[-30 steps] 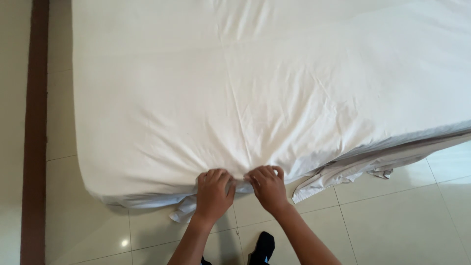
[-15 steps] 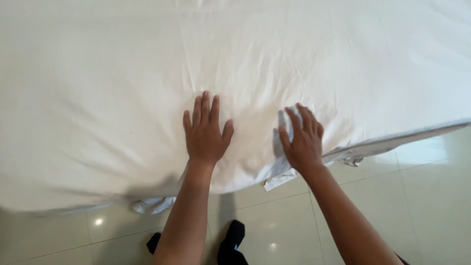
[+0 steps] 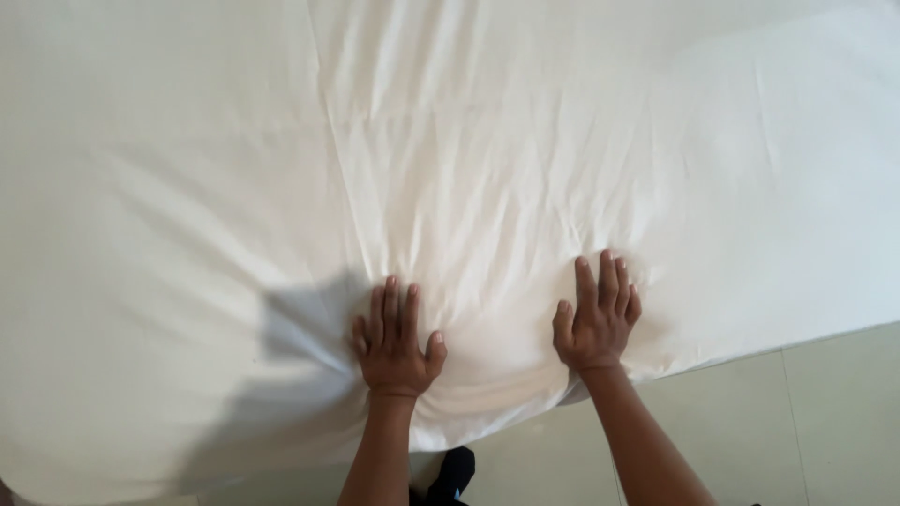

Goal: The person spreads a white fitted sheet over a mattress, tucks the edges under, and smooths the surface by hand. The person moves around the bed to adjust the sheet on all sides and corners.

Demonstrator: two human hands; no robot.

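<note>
A white bed sheet [image 3: 487, 150] covers a mattress and fills most of the head view, with soft creases running through its middle. My left hand [image 3: 394, 342] lies flat on the sheet near the mattress's near edge, fingers together and pointing away from me. My right hand [image 3: 598, 319] presses flat on the sheet a little to the right, about a hand's width from the left one. Neither hand grips any cloth. My shadow falls on the sheet left of my left hand.
Pale tiled floor [image 3: 797, 422] shows at the lower right beyond the mattress edge. A dark shoe or foot [image 3: 457, 471] sits on the floor between my forearms, just below the sheet's hanging edge.
A second ago both hands were bunched together on the sheet's edge. They have since spread apart and laid flat on top of the sheet, and the view has moved in over the bed.
</note>
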